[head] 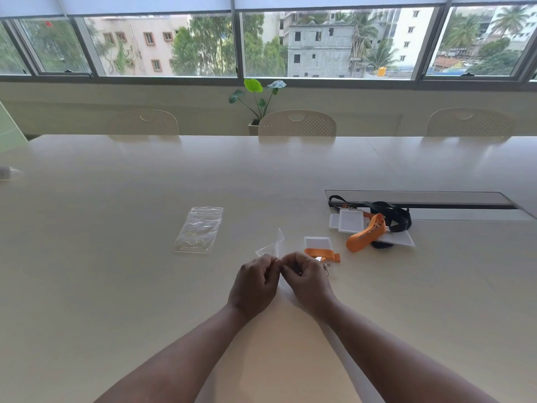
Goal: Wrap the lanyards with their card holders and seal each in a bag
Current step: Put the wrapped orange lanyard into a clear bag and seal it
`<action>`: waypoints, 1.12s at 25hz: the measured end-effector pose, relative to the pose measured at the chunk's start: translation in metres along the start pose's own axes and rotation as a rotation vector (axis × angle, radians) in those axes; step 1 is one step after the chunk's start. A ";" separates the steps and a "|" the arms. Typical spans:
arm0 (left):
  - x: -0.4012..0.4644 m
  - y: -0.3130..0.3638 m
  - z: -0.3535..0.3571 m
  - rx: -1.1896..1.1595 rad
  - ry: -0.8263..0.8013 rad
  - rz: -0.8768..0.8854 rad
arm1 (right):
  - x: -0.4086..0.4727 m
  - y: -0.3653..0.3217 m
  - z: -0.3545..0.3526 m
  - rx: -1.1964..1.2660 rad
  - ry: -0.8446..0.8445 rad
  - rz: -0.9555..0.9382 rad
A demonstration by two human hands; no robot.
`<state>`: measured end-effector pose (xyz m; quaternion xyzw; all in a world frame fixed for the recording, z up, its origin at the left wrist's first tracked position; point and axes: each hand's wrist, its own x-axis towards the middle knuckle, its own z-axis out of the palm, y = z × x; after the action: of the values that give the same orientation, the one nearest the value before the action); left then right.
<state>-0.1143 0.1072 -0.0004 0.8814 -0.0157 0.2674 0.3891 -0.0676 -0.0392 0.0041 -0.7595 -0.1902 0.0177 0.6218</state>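
**Head cam: both hands on one bag, wrapped lanyard waiting just to the right**

Head view has the left hand (253, 282) and right hand (305, 279) meeting fingertip to fingertip over the counter (116, 286), each grip pinched closed on the near edge of a clear zip bag (273, 246). My guess is they're teasing its mouth open.

What matters for the next move: the wrapped orange lanyard (322, 253) with its white card holder (317, 242) lies just beside the right hand, to its right and a bit farther out, long axis roughly left-right. So the right hand is clearly the nearer one to fetch it.

Stack of spare bags (200, 230) lies off to the left, well apart. Pile of unwrapped lanyards (374, 225), orange and black, sits farther right.
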 end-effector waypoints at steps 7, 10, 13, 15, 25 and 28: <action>-0.002 0.004 -0.001 -0.001 -0.027 0.049 | -0.001 -0.001 -0.001 0.075 0.022 0.042; -0.001 0.004 -0.001 0.003 -0.051 0.035 | 0.000 0.001 -0.002 0.121 0.012 0.046; -0.003 0.005 -0.001 -0.022 -0.094 0.032 | 0.003 0.004 -0.005 0.275 -0.004 0.075; -0.004 0.005 -0.001 -0.033 -0.117 0.030 | 0.005 0.005 -0.007 0.357 -0.031 0.084; 0.001 0.003 -0.001 0.012 -0.115 0.050 | 0.005 0.008 -0.003 0.250 -0.080 0.037; -0.001 0.003 0.000 0.020 -0.152 0.054 | 0.004 0.007 -0.005 0.299 -0.074 0.053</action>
<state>-0.1158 0.1049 0.0015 0.9023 -0.0663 0.2104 0.3704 -0.0609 -0.0436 -0.0012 -0.6620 -0.1879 0.0902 0.7199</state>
